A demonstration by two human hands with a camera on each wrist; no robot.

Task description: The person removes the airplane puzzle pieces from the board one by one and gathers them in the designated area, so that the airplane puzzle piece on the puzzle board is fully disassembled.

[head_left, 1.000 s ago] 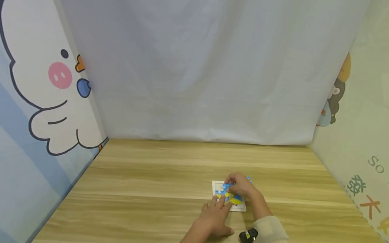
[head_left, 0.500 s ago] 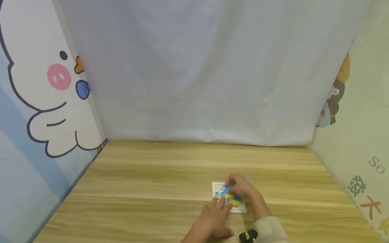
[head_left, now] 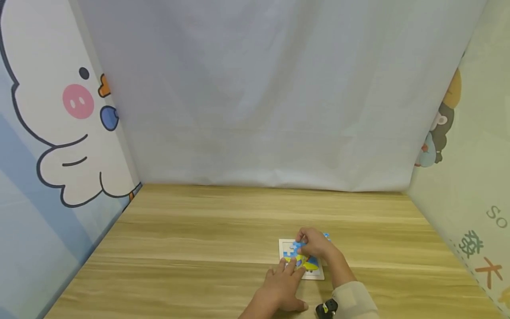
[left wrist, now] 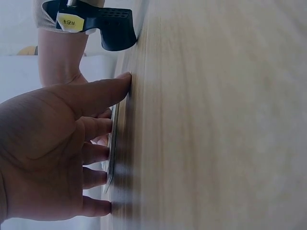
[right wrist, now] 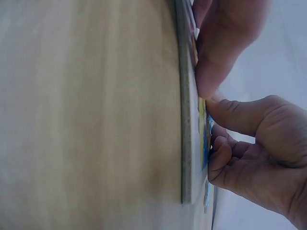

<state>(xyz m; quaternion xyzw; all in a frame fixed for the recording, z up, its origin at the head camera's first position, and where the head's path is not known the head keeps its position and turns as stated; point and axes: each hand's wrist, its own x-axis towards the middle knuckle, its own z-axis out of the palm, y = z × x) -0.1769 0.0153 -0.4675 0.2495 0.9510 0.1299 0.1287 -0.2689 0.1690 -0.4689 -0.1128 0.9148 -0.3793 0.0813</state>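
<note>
A small jigsaw puzzle in a white frame [head_left: 281, 248] lies on the table, its picture blue and yellow. The upper left part of the tray shows bare backing. My left hand [head_left: 282, 287] has its fingers spread over the near left side of the puzzle, thumb resting on the wood. Over the puzzle's far right part, my right hand [head_left: 314, 243] pinches a blue puzzle piece between thumb and bent fingers, mostly hidden by them. In the right wrist view the thumb and fingertips of the right hand [right wrist: 259, 148] meet right at the puzzle's surface, beside left-hand fingers [right wrist: 223, 52].
Blue puzzle pieces [head_left: 326, 235] show just beyond the right hand. A black wrist device [head_left: 326, 309] sits by the right sleeve at the near edge. The wooden table [head_left: 179, 248] ends at a grey curtain [head_left: 255, 110], with printed panels on both sides.
Both hands stay almost in place on the puzzle. The right fingers make only a slight shift at the blue piece, and the view itself moves a little.
</note>
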